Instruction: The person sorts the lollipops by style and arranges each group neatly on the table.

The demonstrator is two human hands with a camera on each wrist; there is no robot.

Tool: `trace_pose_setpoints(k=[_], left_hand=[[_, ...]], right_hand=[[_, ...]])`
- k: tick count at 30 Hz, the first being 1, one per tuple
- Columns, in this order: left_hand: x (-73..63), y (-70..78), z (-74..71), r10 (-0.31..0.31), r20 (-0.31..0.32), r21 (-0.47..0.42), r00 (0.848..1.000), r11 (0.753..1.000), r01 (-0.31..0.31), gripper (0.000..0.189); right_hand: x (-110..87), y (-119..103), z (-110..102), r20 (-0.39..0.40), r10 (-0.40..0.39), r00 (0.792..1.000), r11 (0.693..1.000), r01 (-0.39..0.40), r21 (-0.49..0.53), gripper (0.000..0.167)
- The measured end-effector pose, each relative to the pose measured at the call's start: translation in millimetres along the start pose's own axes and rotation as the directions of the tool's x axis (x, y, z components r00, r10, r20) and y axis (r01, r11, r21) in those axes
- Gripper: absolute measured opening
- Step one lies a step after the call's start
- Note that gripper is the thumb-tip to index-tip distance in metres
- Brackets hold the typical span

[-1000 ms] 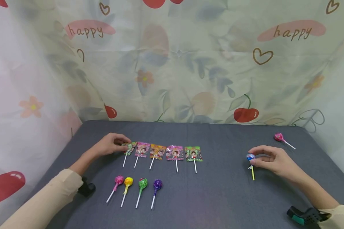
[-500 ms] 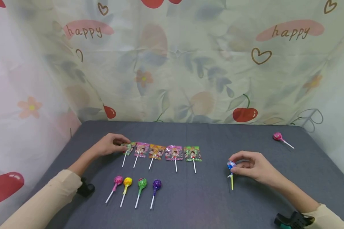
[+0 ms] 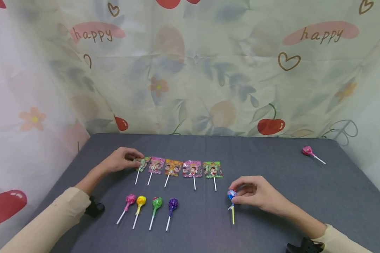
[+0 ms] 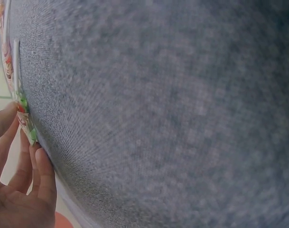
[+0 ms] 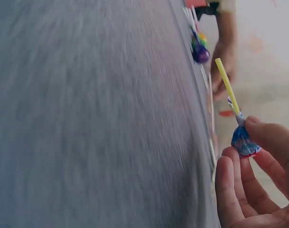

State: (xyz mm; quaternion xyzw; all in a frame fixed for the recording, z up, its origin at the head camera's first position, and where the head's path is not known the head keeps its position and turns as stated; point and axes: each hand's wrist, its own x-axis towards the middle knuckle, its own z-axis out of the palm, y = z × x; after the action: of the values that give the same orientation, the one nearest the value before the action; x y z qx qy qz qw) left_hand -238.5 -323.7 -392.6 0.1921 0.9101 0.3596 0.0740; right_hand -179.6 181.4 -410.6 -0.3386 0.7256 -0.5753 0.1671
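My right hand (image 3: 259,193) pinches a blue-wrapped lollipop (image 3: 232,194) by its round head, its yellow stick pointing toward me. In the right wrist view the thumb and fingertips close round the blue wrapper (image 5: 245,142). At the left end of the back row, my left hand (image 3: 121,160) pinches the edge of a lollipop in a flat green packet (image 3: 143,163). The left wrist view shows thumb and fingers on that packet (image 4: 24,116). Beside it lie a pink packet lollipop (image 3: 156,165), an orange one (image 3: 173,167), another pink one (image 3: 192,169) and another green one (image 3: 213,170).
A front row on the grey cloth (image 3: 206,225) holds round lollipops: pink (image 3: 131,199), yellow (image 3: 141,201), green (image 3: 157,202) and purple (image 3: 173,204). Another pink lollipop (image 3: 307,150) lies at the back right. A printed curtain (image 3: 196,88) hangs behind the table.
My right hand has carried the blue lollipop leftward and nearer to me, toward the purple lollipop's side. My left hand stays on the green packet.
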Motion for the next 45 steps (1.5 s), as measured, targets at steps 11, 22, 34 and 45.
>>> trace_pose_setpoints(k=[11, 22, 34, 45], left_hand=[[-1.4, -0.9, -0.4, 0.005, -0.007, 0.006, 1.0, 1.0, -0.005, 0.028], [-0.5, 0.0, 0.5, 0.005, -0.007, 0.017, 1.0, 1.0, -0.005, 0.029], [-1.0, -1.6, 0.5, -0.005, -0.005, 0.014, 1.0, 1.0, 0.005, 0.028], [-0.2, -0.4, -0.3, -0.003, 0.004, 0.001, 1.0, 1.0, 0.003, 0.029]], right_hand=[[15.3, 1.8, 35.1, 0.041, 0.002, 0.999, 1.0, -0.002, -0.001, 0.023], [25.0, -3.4, 54.9, 0.027, 0.008, 1.0, 0.999, -0.009, 0.05, 0.023], [35.4, -5.3, 75.3, 0.036, 0.037, 0.999, 0.998, -0.039, 0.041, 0.023], [44.8, -14.0, 88.5, 0.029, 0.005, 1.0, 1.0, -0.006, 0.02, 0.021]])
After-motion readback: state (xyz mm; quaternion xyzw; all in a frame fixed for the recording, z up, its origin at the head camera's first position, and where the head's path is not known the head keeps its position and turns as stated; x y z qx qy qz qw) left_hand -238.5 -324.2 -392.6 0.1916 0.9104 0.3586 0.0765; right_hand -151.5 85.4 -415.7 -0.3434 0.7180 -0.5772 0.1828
